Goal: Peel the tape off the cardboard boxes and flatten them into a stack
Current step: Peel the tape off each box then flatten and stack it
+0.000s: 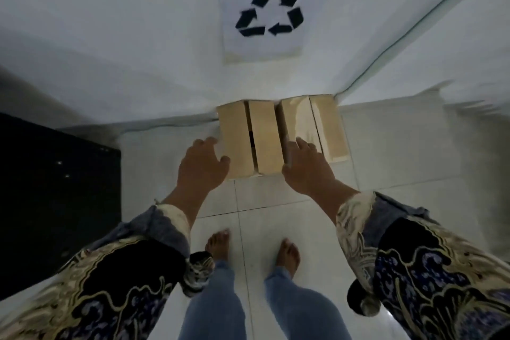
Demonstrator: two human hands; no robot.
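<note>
Standing barefoot on a white tiled floor [276, 196], I reach down with both hands toward two cardboard boxes that sit side by side against the foot of a white wall, below a paper sign bearing a black recycling symbol [269, 9].

The left box [249, 138] shows its two top flaps meeting at a centre seam with a dark gap in it, and I can make out no tape there. The right box [311, 127] carries a glossy strip, apparently clear tape [302, 119], along its top.

My left hand [200, 167] hangs by the left box's outer side, fingers loosely spread and gripping nothing; whether the thumb touches the cardboard I cannot tell. My right hand [306, 165] lies on the near top of the right box, fingers fairly straight, thumb down in the gap between the boxes, nothing pinched.

Both boxes stand fully formed, and no flattened stack is in view. By my reading the job is near its start: tape on the right box still to peel, both boxes to collapse and pile. A dark mat [55, 188] lies to my left.
</note>
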